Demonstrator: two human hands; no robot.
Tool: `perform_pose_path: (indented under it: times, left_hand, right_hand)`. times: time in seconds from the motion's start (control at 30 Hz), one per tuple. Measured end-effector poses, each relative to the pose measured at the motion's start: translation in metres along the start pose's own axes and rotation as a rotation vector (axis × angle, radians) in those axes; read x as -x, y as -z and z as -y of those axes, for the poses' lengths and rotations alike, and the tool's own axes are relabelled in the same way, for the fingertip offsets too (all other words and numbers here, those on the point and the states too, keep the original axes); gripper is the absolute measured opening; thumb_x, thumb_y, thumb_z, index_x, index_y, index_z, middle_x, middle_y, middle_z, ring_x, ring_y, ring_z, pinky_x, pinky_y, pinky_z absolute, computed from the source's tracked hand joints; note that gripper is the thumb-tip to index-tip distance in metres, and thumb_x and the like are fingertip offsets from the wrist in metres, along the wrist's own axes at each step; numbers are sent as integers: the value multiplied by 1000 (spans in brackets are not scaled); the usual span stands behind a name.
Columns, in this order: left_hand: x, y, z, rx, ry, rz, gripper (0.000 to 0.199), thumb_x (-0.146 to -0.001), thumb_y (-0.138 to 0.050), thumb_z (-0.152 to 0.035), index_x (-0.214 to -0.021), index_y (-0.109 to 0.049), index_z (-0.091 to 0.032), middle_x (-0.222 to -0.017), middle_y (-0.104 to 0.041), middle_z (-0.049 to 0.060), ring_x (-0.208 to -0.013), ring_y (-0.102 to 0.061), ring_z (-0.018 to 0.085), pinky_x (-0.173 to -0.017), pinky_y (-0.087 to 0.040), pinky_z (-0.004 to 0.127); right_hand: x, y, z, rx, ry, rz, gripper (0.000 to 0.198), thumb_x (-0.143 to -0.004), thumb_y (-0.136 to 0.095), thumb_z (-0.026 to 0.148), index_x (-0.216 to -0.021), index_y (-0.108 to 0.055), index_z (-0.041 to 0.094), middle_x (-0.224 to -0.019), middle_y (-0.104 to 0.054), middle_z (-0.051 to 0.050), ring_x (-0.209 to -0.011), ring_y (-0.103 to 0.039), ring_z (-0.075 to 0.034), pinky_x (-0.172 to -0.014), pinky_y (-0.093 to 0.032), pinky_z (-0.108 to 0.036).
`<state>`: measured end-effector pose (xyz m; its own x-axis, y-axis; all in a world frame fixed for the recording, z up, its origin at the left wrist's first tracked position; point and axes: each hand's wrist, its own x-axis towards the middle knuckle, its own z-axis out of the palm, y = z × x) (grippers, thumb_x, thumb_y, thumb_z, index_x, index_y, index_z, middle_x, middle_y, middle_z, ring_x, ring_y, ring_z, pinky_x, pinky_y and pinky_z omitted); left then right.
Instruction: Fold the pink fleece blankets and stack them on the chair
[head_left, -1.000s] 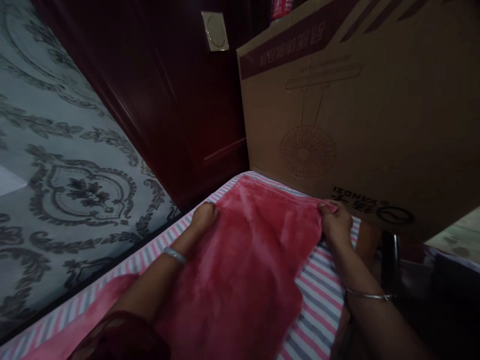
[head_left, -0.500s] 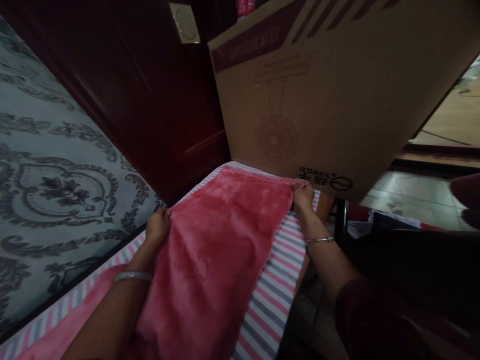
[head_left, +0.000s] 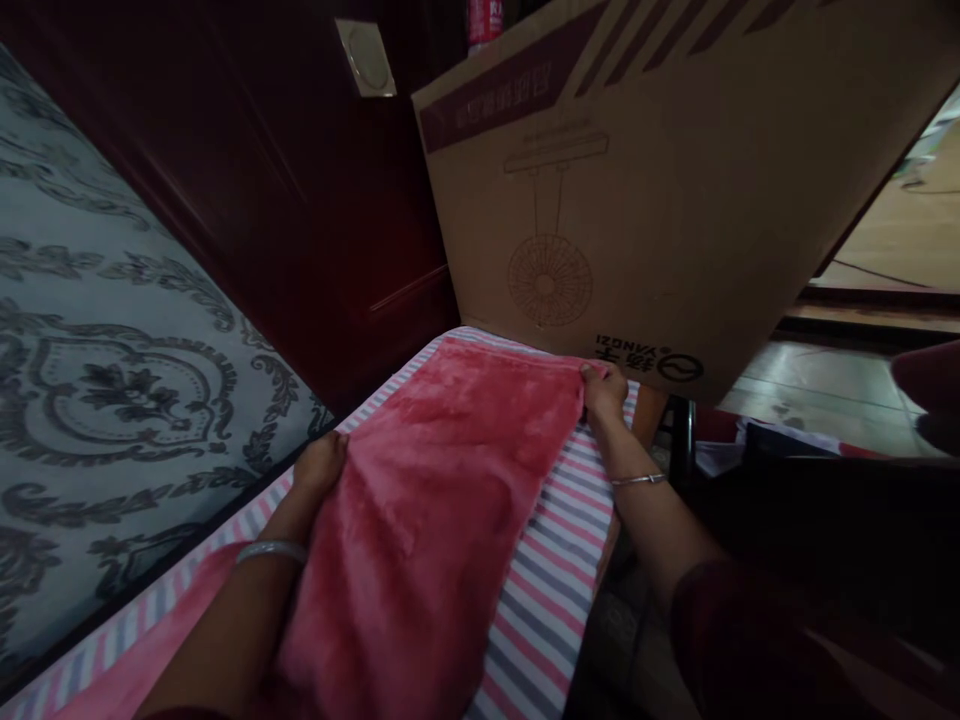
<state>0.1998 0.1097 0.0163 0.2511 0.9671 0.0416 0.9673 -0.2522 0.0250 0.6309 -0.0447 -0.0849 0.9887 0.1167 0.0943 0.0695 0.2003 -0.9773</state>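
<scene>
A pink plush fabric [head_left: 442, 470] lies over a striped cloth [head_left: 544, 600] in pink, grey and white. My left hand [head_left: 321, 465] is closed on the fabric's left edge, near the wall side, and creases fan out from its grip. At the far right corner my right hand [head_left: 604, 393] pinches the same fabric between thumb and fingers. The far end of the fabric lies mostly flat, while the part nearer me is bunched and rumpled. Each wrist wears a bangle.
A large cardboard box [head_left: 660, 200] with a fan drawing stands behind the far edge. Beside it is a dark red panel [head_left: 360, 220] with a beige plate [head_left: 367, 58]. Patterned wallpaper [head_left: 135, 390] runs along the left. Tiled floor [head_left: 832, 385] shows at right.
My left hand has shifted slightly toward me and to the right, still gripping the plush fabric. My right hand stays at the far corner. The view has tilted a little.
</scene>
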Motion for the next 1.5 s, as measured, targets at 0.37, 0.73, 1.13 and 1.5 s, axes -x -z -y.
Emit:
perform_pose_path:
  times: [0.37,0.73,1.13,1.5]
  left_hand:
    - [-48,-2,-116,-37,-103,-51,44,-100,-42,-38,-104,-76,-11,-113,-74,22,-112,-69,30,-90,-50,33]
    - [-73,-11,-99,-8,-101,-43,40,-101,-38,-35,-112,-71,-16,-112,-74,20,-106,-70,31,-83,-51,35]
    - [78,22,-121,39,-604,34,25,-94,-45,-21,-101,-69,-19,-111,-68,11,-104,-63,23,-95,-48,33]
    - [263,-30,-101,-4,-663,-54,27,-88,-54,-19,-112,-65,-23,-120,-63,15,-110,-56,32,-93,-47,50]
  right_hand:
    - [4,4,3,26,32,87,30,-65,-60,50,-76,-64,22,-71,-62,1,-72,-56,-20,-74,-44,-33]
    - [0,5,6,84,54,64,23,-70,-60,44,-68,-57,22,-62,-53,5,-64,-47,-16,-67,-41,-29]
    - [0,3,4,204,75,51,15,-72,-59,37,-70,-55,23,-64,-55,4,-69,-51,-18,-72,-44,-30]
    - [-14,-4,12,249,47,91,11,-74,-62,31,-71,-58,21,-68,-58,1,-71,-52,-19,-77,-47,-35]
